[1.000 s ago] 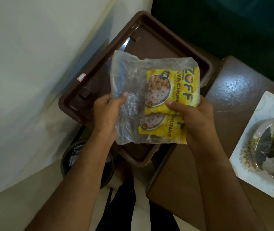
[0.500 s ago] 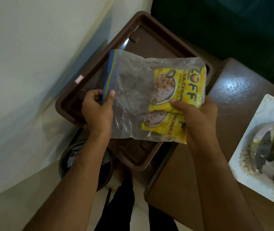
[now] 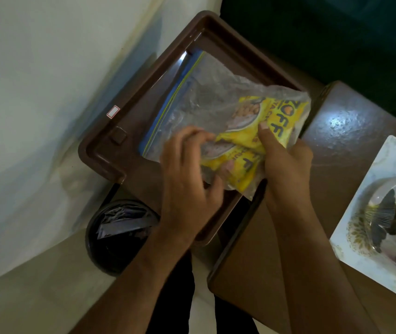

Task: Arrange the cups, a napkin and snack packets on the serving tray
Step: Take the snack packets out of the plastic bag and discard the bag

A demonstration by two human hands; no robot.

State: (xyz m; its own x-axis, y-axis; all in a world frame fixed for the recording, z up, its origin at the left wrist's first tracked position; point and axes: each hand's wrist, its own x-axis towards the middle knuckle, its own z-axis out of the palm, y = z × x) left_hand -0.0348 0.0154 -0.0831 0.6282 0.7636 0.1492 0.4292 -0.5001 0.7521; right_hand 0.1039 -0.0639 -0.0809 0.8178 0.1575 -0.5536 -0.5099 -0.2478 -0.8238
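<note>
Yellow snack packets (image 3: 262, 141) are seen inside a clear zip bag (image 3: 199, 102), held mid-frame over the brown serving tray (image 3: 129, 121).

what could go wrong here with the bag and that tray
The brown tray seems to overhang its support above the bin, so pressing on its near end might tip it. The yellow snack packets sit inside a clear zip bag whose blue strip lies away from both the left hand and right hand; pulling on them through the plastic could tear it.
</note>
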